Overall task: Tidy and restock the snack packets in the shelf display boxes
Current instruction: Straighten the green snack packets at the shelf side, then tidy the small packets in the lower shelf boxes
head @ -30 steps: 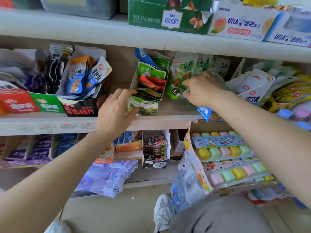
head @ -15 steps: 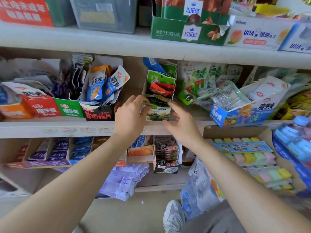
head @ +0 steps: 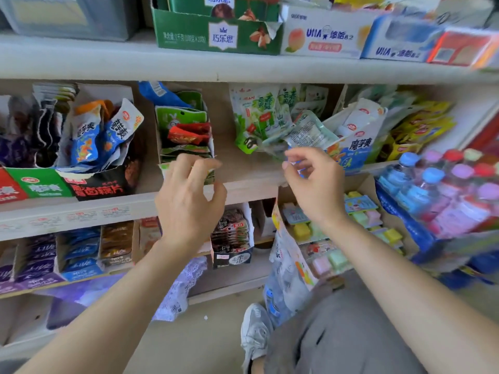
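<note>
Left hand (head: 189,201) curls its fingers over the front lip of the narrow display box (head: 158,141) of green and red packets (head: 181,118) on the middle shelf (head: 243,172). Right hand (head: 316,187) is loosely curled just under a clear packet (head: 310,133); I can't tell if it's pinching anything.

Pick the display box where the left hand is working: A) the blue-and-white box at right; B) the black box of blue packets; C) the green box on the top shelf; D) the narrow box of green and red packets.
D: the left hand has its fingers over the lower front of the narrow box, which holds the green and red packets.
</note>
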The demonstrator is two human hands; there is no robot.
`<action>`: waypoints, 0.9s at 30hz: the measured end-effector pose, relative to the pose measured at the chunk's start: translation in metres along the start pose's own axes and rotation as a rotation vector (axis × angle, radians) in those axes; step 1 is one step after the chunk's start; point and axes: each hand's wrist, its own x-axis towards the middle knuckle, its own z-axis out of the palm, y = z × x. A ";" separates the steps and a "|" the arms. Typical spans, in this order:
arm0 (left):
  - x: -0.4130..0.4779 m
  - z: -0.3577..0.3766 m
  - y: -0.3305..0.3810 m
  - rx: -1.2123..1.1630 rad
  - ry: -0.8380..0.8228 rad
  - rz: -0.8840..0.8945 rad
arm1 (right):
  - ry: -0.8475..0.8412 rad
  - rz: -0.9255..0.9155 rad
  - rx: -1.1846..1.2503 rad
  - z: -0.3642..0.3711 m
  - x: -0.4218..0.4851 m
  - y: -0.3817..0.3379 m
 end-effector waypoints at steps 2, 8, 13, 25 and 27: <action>-0.001 0.013 0.017 -0.094 -0.068 0.010 | 0.116 0.074 -0.011 -0.022 -0.001 0.017; 0.007 0.063 0.074 -0.321 -0.393 -0.139 | 0.225 0.473 0.031 -0.059 0.006 0.069; 0.024 0.101 0.097 -0.336 -0.657 -0.305 | 0.123 0.623 0.144 -0.065 0.018 0.097; 0.023 0.107 0.098 -0.711 -0.513 -0.461 | 0.092 0.566 0.298 -0.073 0.030 0.104; 0.019 0.096 0.093 -0.767 -0.506 -0.468 | 0.089 0.565 0.315 -0.076 0.021 0.097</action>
